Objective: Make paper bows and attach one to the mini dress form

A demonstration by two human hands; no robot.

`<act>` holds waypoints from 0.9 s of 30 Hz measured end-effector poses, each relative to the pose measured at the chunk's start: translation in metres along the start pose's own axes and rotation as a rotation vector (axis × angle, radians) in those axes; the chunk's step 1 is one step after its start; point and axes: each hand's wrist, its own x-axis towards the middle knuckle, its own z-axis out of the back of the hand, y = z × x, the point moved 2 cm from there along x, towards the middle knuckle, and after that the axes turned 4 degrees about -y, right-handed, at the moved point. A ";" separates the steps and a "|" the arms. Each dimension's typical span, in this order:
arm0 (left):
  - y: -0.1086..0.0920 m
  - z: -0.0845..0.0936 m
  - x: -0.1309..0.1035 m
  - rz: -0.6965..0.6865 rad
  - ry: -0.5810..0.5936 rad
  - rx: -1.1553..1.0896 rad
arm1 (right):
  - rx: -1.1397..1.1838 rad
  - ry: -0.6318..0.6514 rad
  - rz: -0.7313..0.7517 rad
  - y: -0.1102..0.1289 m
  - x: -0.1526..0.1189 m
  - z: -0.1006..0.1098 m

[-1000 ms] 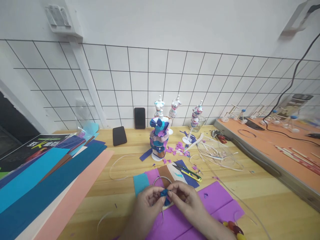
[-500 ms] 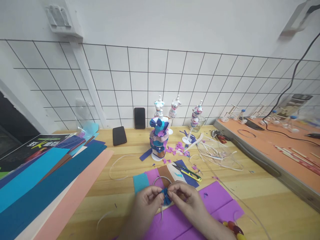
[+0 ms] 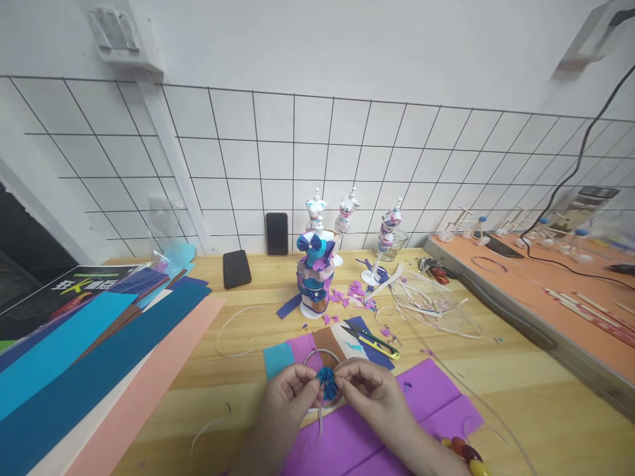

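Between my two hands is a small blue pleated rosette (image 3: pixel 327 384), fanned out into a round shape. My left hand (image 3: pixel 292 396) pinches its left edge with thumb and finger. At its right edge my right hand (image 3: pixel 370 391) pinches it the same way. Behind the rosette lies a thin ring (image 3: pixel 321 351), partly hidden, and a pale ribbon end (image 3: pixel 320 423) hangs below. Under and around my hands are purple sheets (image 3: pixel 431 396) and a row of coloured pieces, with a teal piece (image 3: pixel 278 360) at the left. Yellow-handled thread snips (image 3: pixel 377 342) lie open beyond my right hand.
A small dress form (image 3: pixel 316 284) in coloured paper stands ahead, with several others behind. Long coloured sheets (image 3: pixel 124 357) cover the left side. Two phones sit near the wall, one flat phone (image 3: pixel 237 269). Tangled white cord (image 3: pixel 431 301) lies right, beside an orange board (image 3: pixel 570 291).
The blue piece between my fingers has spread from a narrow bunched shape into a rounder fan. My hands have shifted slightly apart and keep their pinch.
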 end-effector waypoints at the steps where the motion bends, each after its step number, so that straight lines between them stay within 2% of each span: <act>1: 0.000 0.000 0.000 0.002 0.000 -0.004 | -0.005 -0.001 -0.001 0.000 0.000 0.000; 13: 0.001 0.000 0.001 0.005 0.018 -0.021 | 0.021 -0.013 -0.021 0.002 0.001 0.001; 20: 0.006 -0.004 -0.002 0.036 0.066 -0.108 | 0.067 0.018 -0.103 -0.005 0.000 0.002; 27: 0.007 -0.004 -0.001 0.065 0.074 -0.178 | 0.326 0.097 -0.173 -0.005 -0.002 -0.003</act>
